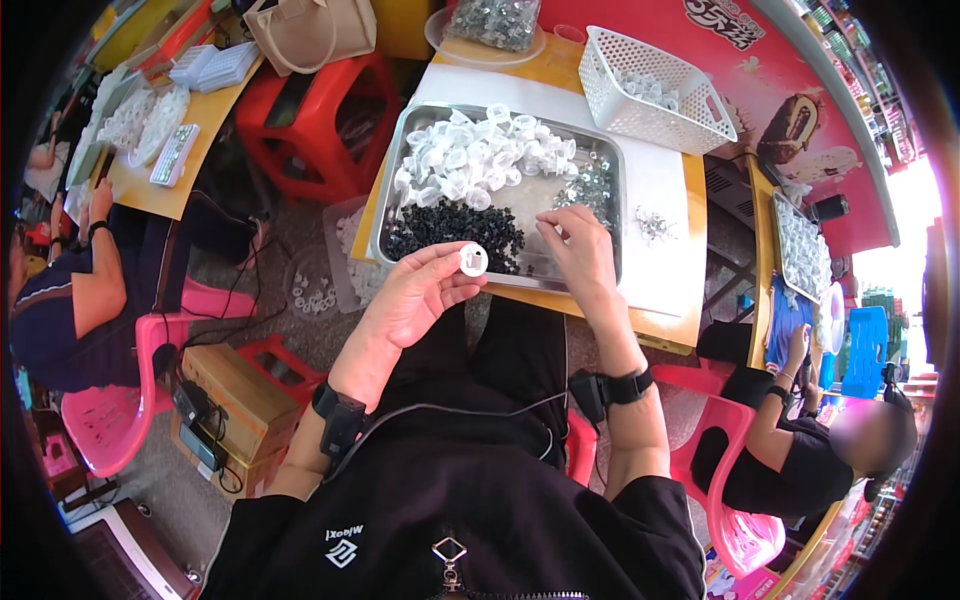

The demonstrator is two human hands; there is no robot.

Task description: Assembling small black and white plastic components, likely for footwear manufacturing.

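Between the thumb and fingers of my left hand [418, 292] is a small round white plastic part [474, 260], its hollow side facing up. It sits just over the near edge of a metal tray [616, 225]. My right hand [582, 252] hovers above the tray's near right part, thumb and forefinger pinched together; whatever they hold is too small to make out. Inside the tray lie a heap of white translucent plastic parts [470, 160], a pile of small black parts [455, 230] and a scatter of small shiny pieces [590, 190].
A white perforated basket [655, 120] stands behind the tray, and a few shiny pieces [655, 225] lie on the white sheet at right. A bag of small parts [495, 22] sits at the back. Red stools [318, 135] are at left. Other people work at both side tables.
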